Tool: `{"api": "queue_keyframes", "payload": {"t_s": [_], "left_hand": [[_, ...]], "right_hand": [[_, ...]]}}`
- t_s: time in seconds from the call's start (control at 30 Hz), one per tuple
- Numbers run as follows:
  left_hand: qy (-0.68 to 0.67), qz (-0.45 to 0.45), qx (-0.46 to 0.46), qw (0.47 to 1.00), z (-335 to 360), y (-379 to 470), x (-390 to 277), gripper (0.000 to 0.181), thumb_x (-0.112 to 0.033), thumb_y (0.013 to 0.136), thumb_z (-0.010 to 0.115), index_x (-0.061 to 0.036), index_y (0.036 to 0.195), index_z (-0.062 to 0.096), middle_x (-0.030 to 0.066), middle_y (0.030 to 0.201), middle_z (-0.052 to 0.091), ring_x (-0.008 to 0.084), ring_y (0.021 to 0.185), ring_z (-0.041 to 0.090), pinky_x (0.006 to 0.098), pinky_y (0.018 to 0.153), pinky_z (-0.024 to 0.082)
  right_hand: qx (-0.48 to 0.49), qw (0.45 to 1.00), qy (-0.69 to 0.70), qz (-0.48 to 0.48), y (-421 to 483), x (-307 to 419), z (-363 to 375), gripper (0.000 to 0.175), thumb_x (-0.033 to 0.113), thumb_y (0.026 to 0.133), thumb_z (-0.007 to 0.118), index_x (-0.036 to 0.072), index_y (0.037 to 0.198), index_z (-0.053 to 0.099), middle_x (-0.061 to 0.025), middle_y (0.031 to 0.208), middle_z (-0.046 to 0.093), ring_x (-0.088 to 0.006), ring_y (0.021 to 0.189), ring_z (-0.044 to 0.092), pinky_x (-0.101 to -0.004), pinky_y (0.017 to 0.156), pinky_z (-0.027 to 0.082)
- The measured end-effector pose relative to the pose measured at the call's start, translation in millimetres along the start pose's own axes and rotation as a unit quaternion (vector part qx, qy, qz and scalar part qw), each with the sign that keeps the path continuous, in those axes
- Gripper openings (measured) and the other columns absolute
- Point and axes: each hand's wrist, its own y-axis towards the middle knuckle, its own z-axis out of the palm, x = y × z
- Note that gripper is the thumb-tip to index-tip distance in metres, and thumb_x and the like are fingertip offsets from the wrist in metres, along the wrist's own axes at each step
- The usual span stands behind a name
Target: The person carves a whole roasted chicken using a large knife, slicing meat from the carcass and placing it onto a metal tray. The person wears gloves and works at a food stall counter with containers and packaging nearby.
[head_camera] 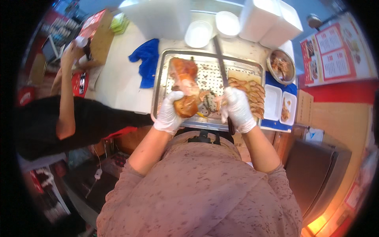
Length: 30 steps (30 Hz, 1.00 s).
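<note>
Both my hands wear thin translucent gloves. My left hand point(168, 114) grips the near end of a browned piece of cooked meat point(187, 105), whose paler middle stretches away across a perforated metal tray point(204, 71). In my right hand point(239, 109) is the handle of a long knife point(220, 59), its dark narrow blade pointing away from me over the tray. A small pinkish scrap of meat point(218, 100) shows beside my right fingers; whether they touch it, I cannot tell. Overlapping meat slices point(256, 93) lie in rows at the tray's right side.
Right of the tray are a metal bowl point(281, 66) of meat scraps and two white foam trays point(273, 102). White containers point(198, 34) stand behind. A blue cloth point(148, 63) lies left. Another person's arm point(67, 97) is at far left, near a cardboard box point(102, 38).
</note>
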Motion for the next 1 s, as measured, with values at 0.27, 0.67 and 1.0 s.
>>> {"api": "queue_keyframes", "payload": {"t_s": [0.27, 0.67, 1.0], "left_hand": [[-0.006, -0.020, -0.058, 0.998, -17.7, -5.2, -5.4, 0.076, -0.025, 0.078, 0.070, -0.0044, 0.146, 0.043, 0.0209, 0.139, 0.057, 0.0409, 0.126, 0.059, 0.0617, 0.107, 0.050], [-0.004, -0.031, -0.029, 0.999, -16.1, -5.5, -10.7, 0.077, -0.028, 0.080, 0.071, -0.0060, 0.148, 0.043, 0.0198, 0.145, 0.054, 0.0387, 0.134, 0.054, 0.0627, 0.112, 0.046], [-0.022, -0.011, -0.009, 1.000, -24.7, -3.0, -9.3, 0.071, -0.018, 0.083, 0.063, 0.0008, 0.147, 0.039, 0.0246, 0.136, 0.057, 0.0422, 0.125, 0.060, 0.0622, 0.104, 0.052]], "right_hand": [[-0.292, 0.934, -0.201, -0.040, -23.4, -8.6, -206.0, 0.081, 0.073, 0.102, 0.028, 0.003, 0.107, 0.067, -0.0036, 0.077, 0.062, -0.0120, 0.045, 0.053, -0.0263, 0.039, 0.044], [-0.382, 0.701, -0.596, 0.088, -27.2, -23.9, -194.6, 0.042, 0.038, 0.092, 0.073, 0.010, 0.125, 0.072, -0.0173, 0.105, 0.075, -0.0384, 0.095, 0.071, -0.0429, 0.084, 0.054], [-0.356, 0.715, -0.596, 0.078, -7.8, -30.8, -205.1, 0.040, 0.041, 0.094, 0.065, 0.023, 0.130, 0.069, -0.0232, 0.108, 0.072, -0.0426, 0.098, 0.070, -0.0494, 0.084, 0.054]]}}
